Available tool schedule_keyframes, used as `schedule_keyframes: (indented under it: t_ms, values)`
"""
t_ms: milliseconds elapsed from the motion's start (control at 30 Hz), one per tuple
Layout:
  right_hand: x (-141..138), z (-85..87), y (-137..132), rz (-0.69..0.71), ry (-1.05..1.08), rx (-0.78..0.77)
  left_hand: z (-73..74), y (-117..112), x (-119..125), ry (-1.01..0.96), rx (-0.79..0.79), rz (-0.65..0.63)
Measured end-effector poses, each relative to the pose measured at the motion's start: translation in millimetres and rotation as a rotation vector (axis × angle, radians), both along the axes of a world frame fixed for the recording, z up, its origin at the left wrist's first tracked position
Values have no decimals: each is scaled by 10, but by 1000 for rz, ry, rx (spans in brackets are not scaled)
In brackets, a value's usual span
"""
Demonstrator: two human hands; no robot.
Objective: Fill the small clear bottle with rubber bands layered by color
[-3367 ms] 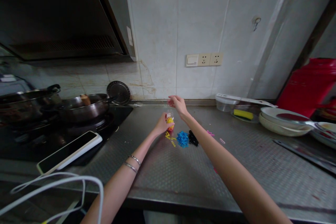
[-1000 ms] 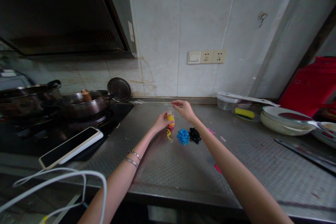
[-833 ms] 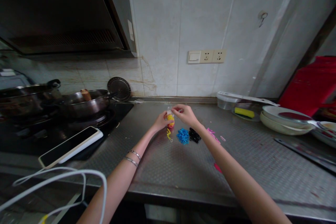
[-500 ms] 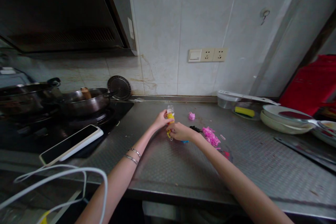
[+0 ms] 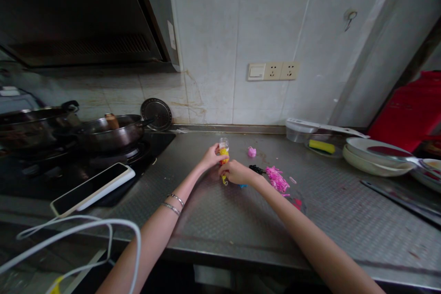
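left hand (image 5: pixel 210 158) — grip closed around a small clear bottle (image 5: pixel 223 150) with yellow contents; right hand (image 5: pixel 237 172) curled at its base, pinch unconfirmed. loose pink strands (image 5: pixel 277 179) lie on the steel worktop (image 5: pixel 206 220) — not gathered.

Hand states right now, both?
Left hand: closed, holding a small clear bottle.
Right hand: curled beside the bottle's base; cannot tell if it holds anything.

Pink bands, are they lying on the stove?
No, the pink bands lie on the steel counter, to the right of the right hand.
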State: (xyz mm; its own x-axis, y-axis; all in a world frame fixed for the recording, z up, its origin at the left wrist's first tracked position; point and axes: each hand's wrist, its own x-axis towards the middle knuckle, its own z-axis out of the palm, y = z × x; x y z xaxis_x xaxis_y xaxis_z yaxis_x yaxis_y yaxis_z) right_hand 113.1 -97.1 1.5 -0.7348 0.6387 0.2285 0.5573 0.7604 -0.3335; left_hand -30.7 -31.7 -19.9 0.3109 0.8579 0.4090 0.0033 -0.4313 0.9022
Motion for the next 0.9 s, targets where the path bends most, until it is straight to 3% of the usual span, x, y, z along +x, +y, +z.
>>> schedule_keyframes:
  t_ms: [167,367,700,900]
  values:
    - [64,37,7,-4,38,-20,-15,12,-11,9,6,-8]
    - [88,64,-80,95,-38,-105,-20,4,-15,17,5,31]
    - [9,-24,0,116,-94,42,-5,-10,-1,32,7,31]
    - [-26,-78,22,64,-61,50,6,-24,1,36,13,38]
